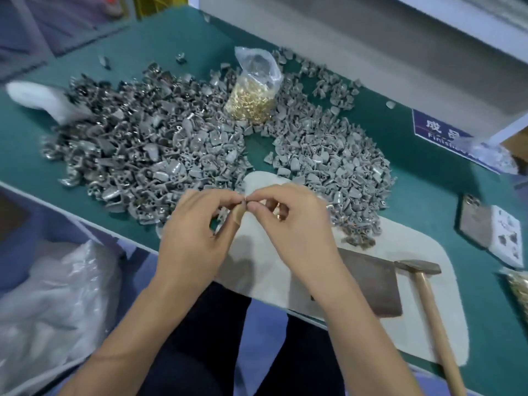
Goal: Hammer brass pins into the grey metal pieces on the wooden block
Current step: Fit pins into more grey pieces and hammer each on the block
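Observation:
My left hand [197,227] and my right hand [288,224] meet above the white mat [400,252], fingertips pinched together on a small grey metal piece [243,202] between them. Brass pins [277,215] show inside my right hand's curled fingers. A dark block [371,284] lies on the mat to the right, partly hidden by my right forearm. A hammer [425,290] with a wooden handle lies beside it. A clear bag of brass pins [253,101] stands upright among the grey pieces at the back.
Two big heaps of grey metal pieces [160,144] [328,161] cover the green table [428,181]. A white card with small parts [505,238] and a blue sign [440,132] sit at the right. A white plastic bag [57,295] lies at lower left.

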A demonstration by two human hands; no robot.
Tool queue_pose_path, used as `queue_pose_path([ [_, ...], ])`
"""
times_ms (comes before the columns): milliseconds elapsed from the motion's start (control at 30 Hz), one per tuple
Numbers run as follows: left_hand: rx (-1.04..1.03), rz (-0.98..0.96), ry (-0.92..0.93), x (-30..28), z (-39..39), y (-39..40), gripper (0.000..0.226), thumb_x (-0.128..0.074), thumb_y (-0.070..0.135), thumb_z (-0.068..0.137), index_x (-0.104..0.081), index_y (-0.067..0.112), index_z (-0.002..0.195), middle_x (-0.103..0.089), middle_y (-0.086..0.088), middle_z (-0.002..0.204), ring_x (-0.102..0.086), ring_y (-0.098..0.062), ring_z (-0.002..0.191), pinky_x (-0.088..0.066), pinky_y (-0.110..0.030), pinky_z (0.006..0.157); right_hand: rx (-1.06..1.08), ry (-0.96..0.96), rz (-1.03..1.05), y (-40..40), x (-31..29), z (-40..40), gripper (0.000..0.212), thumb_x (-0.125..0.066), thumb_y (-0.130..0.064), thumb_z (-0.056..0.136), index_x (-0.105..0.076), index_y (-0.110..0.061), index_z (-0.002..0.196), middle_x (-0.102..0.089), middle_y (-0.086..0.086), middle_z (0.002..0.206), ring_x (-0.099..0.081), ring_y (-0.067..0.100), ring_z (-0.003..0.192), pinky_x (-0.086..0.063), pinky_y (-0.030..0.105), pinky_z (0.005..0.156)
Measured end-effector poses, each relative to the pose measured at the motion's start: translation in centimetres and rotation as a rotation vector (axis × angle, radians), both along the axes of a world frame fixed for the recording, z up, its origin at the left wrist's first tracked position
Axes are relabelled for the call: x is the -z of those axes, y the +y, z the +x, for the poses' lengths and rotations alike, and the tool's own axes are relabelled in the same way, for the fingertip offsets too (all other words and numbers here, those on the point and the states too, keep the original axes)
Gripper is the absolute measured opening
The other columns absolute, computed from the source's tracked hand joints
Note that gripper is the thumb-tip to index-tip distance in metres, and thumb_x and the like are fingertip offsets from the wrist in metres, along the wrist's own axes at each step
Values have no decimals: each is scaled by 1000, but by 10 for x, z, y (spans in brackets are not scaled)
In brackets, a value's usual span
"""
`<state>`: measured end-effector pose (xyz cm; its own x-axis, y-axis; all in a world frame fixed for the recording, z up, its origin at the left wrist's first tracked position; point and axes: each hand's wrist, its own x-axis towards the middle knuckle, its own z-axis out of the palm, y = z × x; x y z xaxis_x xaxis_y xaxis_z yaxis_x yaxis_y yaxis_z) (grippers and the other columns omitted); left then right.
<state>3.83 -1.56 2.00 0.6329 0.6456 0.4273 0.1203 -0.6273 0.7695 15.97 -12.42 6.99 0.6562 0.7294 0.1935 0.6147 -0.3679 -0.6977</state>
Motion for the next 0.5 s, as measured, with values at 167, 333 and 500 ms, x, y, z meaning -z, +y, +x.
queue_pose_path([
  [167, -207, 119, 151, -3, -11, 45, 15, -69, 29, 94, -72, 24, 107, -56, 22, 91, -54, -12, 91, -38, -26, 69, -36, 61, -73, 65, 7, -9, 10, -70, -25, 92, -78, -31, 94, -72, -14, 89, -65, 9, 87, -54, 36, 78],
  [333, -239, 147, 229, -1, -14, 68, 17, -70, 31, 92, -73, 25, 108, -69, 14, 96, -52, -11, 94, -27, -20, 67, 45, -51, -168, 99, 17, -12, 6, -68, -34, 93, -73, -36, 94, -71, -17, 91, -64, 8, 87, -56, 33, 73],
  [500, -195, 273, 167, 14, -25, 72, 29, -58, 37, 99, -68, 18, 120, -67, 4, 120, -57, -21, 113, -32, -22, 102, 45, -19, -222, 110, 27, -9, 5, -67, -35, 95, -71, -37, 96, -71, -18, 90, -65, 7, 87, -51, 28, 70],
])
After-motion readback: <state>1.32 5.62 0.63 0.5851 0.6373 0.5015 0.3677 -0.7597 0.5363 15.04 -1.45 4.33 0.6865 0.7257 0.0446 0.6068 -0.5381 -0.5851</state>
